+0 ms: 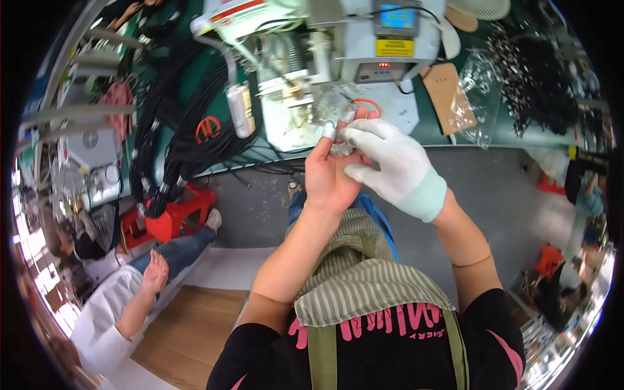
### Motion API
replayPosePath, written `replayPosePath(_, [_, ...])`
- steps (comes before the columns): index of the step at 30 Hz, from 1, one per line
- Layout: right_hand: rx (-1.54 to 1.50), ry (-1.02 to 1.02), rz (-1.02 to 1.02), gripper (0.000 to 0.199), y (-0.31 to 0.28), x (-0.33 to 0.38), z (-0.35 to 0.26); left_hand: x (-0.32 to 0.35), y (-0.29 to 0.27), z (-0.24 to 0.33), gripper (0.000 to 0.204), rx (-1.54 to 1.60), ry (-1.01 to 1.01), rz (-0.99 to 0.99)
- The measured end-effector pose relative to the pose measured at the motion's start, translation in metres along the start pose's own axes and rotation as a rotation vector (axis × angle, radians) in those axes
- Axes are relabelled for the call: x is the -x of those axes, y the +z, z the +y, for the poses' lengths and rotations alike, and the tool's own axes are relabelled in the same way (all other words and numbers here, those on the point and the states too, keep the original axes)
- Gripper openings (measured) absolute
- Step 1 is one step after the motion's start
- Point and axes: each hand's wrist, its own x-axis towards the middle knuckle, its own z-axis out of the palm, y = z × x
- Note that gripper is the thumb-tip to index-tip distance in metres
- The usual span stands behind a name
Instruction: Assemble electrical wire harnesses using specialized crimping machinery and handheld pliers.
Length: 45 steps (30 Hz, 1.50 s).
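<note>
My left hand is held palm up in front of the machine's base plate, bare except for white wraps on the thumb and a finger. It cradles a few small, clear or silvery pieces at the base of the fingers. Over it comes my right hand in a white glove, its fingers bent and touching the left fingers and the pieces. Whatever lies between the gloved fingertips is hidden. Just beyond the fingertips an orange-red loop lies by the plate.
Behind the hands stands a bench machine with a blue display. Black cable bundles hang over the green bench's left edge; more cables lie right, by a clear plastic bag. Another person's hand is at left, near a red stool.
</note>
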Motion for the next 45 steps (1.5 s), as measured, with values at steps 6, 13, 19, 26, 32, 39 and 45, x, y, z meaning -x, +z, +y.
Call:
replayPosePath(6, [-0.065,-0.244,-0.089,0.033,0.022,-0.037,-0.079,0.108,0.022,0.078,0.034,0.113,0.375,0.035])
replayPosePath(13, [-0.152,-0.23,-0.234,0.029,0.055,-0.051,-0.139,0.275,-0.014,0.199,0.023,-0.347,0.711,0.045])
replayPosePath(19, [-0.164,-0.324,-0.409,0.026,0.089,-0.053,-0.164,0.363,-0.067,0.307,0.03,-1.27,0.551,0.876])
replayPosePath(26, [-0.153,-0.32,-0.345,0.023,0.1,-0.054,-0.158,0.373,-0.084,0.31,0.032,-2.632,0.858,1.079])
replayPosePath(32, [-0.051,-0.067,-0.286,0.022,0.081,-0.013,-0.124,0.345,-0.049,0.274,0.032,-2.573,1.417,1.0])
replayPosePath(39, [0.303,0.191,-0.44,0.029,0.05,0.084,-0.063,0.249,-0.083,0.167,0.036,-2.481,0.752,0.175])
replayPosePath(45, [0.434,0.225,-0.609,0.03,0.016,0.098,-0.025,0.237,-0.112,0.11,0.039,-2.423,0.129,0.16])
